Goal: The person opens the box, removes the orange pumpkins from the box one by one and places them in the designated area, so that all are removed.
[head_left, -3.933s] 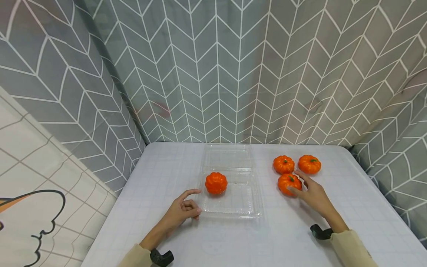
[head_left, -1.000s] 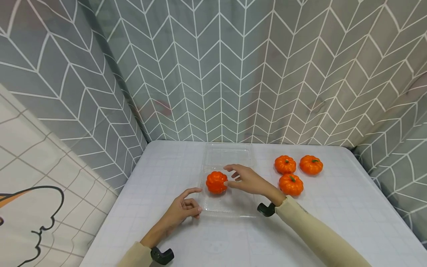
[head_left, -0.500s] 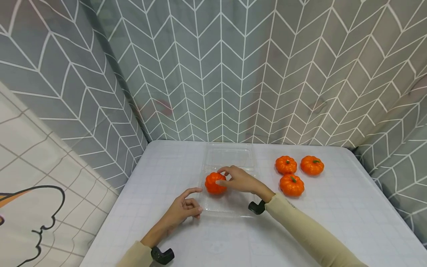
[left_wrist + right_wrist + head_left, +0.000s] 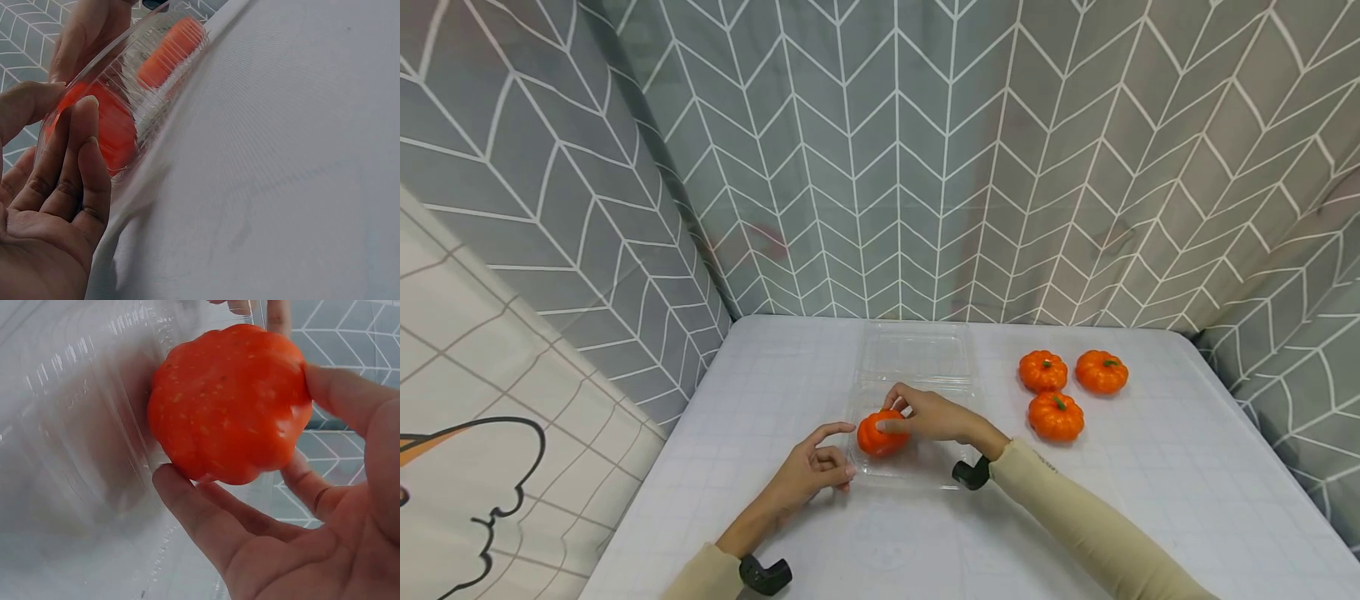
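Note:
A small orange toy pumpkin (image 4: 877, 437) is at the left part of the base of a clear plastic clamshell box (image 4: 898, 481). My right hand (image 4: 927, 418) grips it with thumb and fingers; in the right wrist view the fingers surround the pumpkin (image 4: 231, 406), its ribbed, stemless side towards the camera. Whether it touches the box floor is hard to tell. My left hand (image 4: 811, 469) rests at the box's left edge, index finger out and the other fingers loosely bent. In the left wrist view its fingers (image 4: 84, 150) lie against the outside of the clear wall.
Three more orange pumpkins stand right of the box: one nearer (image 4: 1056, 416), one behind it (image 4: 1042, 371), one further right (image 4: 1101, 372). The box's lid (image 4: 917, 350) lies open towards the back. A patterned curtain (image 4: 917, 167) hangs behind the white table (image 4: 895, 550).
My right hand has come from the right-hand pumpkins to the one in the box, taken hold of it and drawn it slightly nearer. The left hand has stayed at the box's edge.

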The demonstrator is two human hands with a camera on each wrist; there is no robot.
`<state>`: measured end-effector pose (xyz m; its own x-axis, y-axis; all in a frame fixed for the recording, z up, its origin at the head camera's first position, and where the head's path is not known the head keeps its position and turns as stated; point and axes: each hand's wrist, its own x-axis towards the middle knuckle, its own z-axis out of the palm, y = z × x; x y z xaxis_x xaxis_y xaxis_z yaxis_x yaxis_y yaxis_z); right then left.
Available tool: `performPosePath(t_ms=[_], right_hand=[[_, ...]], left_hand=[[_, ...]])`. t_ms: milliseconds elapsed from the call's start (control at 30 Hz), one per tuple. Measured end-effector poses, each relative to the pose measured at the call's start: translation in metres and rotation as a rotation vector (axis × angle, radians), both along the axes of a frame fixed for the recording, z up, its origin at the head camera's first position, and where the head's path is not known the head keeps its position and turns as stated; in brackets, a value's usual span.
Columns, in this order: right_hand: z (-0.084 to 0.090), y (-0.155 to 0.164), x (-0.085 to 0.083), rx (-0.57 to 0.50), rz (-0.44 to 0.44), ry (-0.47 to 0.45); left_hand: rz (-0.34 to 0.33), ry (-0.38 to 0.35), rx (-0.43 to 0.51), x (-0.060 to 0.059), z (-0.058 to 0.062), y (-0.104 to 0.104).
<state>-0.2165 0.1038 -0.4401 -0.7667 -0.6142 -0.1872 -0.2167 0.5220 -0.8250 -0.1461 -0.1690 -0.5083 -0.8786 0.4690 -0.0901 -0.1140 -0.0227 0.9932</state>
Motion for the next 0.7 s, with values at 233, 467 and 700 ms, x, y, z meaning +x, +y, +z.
performPosePath(t_ms=[233,467,700], right_hand=[[0.0008,-0.0002,0.003,0.043,0.06,-0.071],[0.0013,0.0009,0.0067,0.117,0.126,-0.024],[-0.0003,0.0005,0.0093,0.108,0.159,0.035]], left_hand=[[-0.008,0.01,0.007,-0.0004,-0.0003,0.0005],[-0.008,0.013,0.004,-0.0002,-0.0003,0.0005],[-0.01,0.017,0.008,0.0005,-0.0008,0.0006]])
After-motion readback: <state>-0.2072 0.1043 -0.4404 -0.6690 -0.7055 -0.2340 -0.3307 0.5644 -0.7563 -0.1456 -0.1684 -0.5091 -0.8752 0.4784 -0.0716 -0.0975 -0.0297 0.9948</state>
